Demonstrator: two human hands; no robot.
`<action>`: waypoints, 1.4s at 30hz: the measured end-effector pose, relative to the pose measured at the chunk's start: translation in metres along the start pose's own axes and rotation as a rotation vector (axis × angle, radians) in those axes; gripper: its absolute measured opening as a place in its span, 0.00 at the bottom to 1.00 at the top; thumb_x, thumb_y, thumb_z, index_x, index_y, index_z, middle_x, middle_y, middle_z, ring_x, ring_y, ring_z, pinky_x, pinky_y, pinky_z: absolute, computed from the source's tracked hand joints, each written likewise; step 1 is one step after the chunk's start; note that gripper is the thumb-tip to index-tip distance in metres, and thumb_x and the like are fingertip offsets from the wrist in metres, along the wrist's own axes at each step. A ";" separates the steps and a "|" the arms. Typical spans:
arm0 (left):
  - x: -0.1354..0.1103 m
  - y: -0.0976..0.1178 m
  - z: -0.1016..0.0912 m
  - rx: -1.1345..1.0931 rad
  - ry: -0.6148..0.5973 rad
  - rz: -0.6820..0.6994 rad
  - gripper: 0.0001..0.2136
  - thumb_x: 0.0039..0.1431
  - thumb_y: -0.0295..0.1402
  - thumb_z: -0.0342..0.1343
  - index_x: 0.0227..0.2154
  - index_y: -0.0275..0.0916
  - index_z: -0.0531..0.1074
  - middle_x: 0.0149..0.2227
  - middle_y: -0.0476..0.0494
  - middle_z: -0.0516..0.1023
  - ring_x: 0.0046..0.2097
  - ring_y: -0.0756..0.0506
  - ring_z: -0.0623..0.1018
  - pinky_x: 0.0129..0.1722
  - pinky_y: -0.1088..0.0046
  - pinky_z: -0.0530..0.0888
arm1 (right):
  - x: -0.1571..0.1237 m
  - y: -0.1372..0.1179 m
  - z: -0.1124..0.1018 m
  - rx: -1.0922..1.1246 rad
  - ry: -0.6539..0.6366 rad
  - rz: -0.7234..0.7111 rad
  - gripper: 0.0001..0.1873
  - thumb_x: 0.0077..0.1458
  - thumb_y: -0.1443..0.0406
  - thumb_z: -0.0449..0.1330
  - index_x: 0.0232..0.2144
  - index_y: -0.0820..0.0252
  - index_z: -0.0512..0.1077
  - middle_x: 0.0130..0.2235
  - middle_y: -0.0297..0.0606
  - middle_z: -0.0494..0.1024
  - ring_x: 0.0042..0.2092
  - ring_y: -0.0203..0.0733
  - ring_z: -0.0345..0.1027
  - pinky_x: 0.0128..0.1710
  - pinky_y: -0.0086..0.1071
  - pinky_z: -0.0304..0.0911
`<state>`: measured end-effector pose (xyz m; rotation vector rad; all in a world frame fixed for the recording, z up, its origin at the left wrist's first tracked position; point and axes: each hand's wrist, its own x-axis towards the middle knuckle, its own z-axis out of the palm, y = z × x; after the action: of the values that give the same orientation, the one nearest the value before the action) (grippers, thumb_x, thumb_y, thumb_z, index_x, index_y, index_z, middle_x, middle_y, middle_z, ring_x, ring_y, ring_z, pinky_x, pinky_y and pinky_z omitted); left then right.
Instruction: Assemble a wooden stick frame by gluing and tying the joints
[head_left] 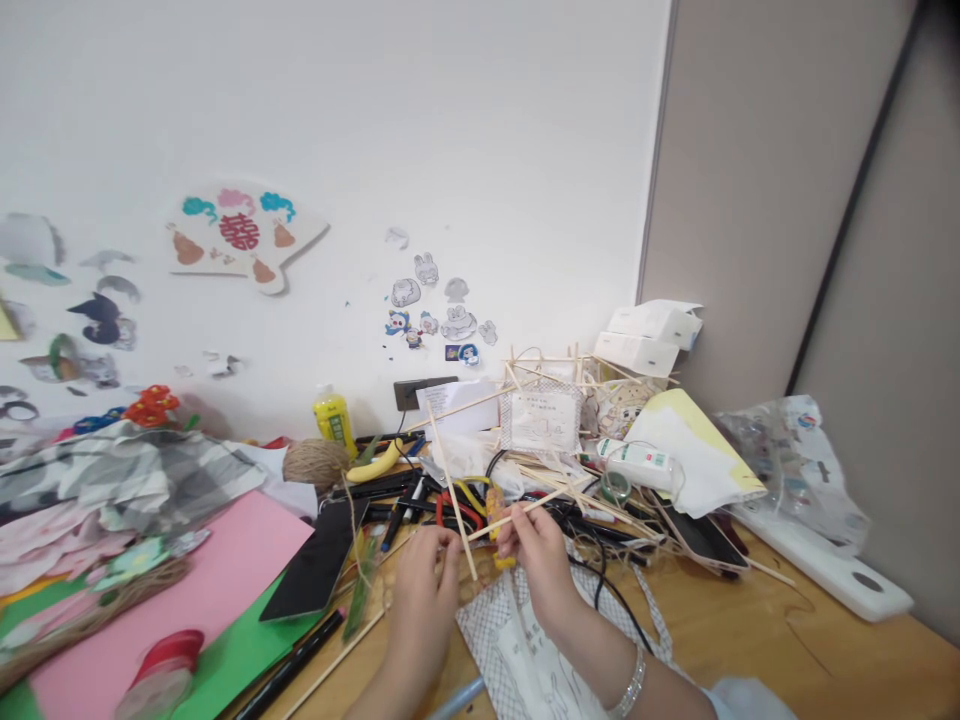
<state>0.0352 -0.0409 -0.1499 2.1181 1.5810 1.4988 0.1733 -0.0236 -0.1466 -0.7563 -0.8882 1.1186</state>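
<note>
My right hand (536, 560) is closed in a pinch on a thin wooden stick (486, 530), which slants up to the right past the fingers. A second wooden stick (449, 480) crosses it near its left end and leans upward to the left. A third stick meets that one near its top, so they look joined as a frame. My left hand (429, 585) is closed beside the crossing, its fingertips pressed together; what they grip is hidden. Under the hands lies a checked cloth pouch (499, 640). Behind the sticks is an orange-yellow tool handle (495, 505).
A built stick structure (540, 360) stands against the wall. Around it lie loose sticks, black pens, a twine ball (315, 460), a yellow bottle (335, 420) and a white bottle (637, 464). Pink paper (232, 560), a ribbon spool (161, 675) and a black phone (701, 535) are also on the table.
</note>
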 end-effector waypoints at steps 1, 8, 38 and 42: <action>0.000 0.000 0.000 -0.019 -0.012 -0.027 0.11 0.61 0.37 0.44 0.27 0.40 0.67 0.28 0.47 0.72 0.32 0.46 0.71 0.31 0.71 0.68 | 0.000 0.000 0.000 0.000 -0.001 0.000 0.23 0.43 0.47 0.62 0.21 0.61 0.68 0.18 0.32 0.72 0.20 0.32 0.63 0.21 0.27 0.59; 0.002 -0.002 0.005 -0.137 -0.064 -0.150 0.17 0.59 0.42 0.43 0.22 0.39 0.67 0.23 0.48 0.71 0.27 0.46 0.71 0.27 0.72 0.66 | -0.001 -0.002 0.001 -0.012 -0.008 -0.022 0.23 0.43 0.47 0.62 0.20 0.61 0.67 0.18 0.32 0.72 0.20 0.32 0.62 0.21 0.27 0.59; 0.004 -0.005 0.006 -0.290 -0.117 -0.111 0.14 0.55 0.41 0.47 0.29 0.39 0.74 0.31 0.43 0.77 0.35 0.42 0.75 0.37 0.65 0.71 | 0.003 0.001 -0.003 -0.005 -0.002 -0.047 0.21 0.46 0.49 0.61 0.20 0.60 0.67 0.18 0.31 0.71 0.20 0.32 0.62 0.22 0.27 0.60; 0.005 -0.008 0.007 -0.286 -0.116 -0.106 0.13 0.55 0.41 0.48 0.30 0.39 0.75 0.31 0.42 0.77 0.36 0.42 0.75 0.38 0.64 0.72 | 0.005 0.003 -0.005 0.004 -0.006 -0.051 0.21 0.46 0.49 0.62 0.19 0.60 0.67 0.18 0.30 0.71 0.19 0.32 0.62 0.22 0.27 0.60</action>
<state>0.0353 -0.0302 -0.1551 1.8960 1.3274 1.4407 0.1771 -0.0181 -0.1499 -0.7237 -0.9059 1.0778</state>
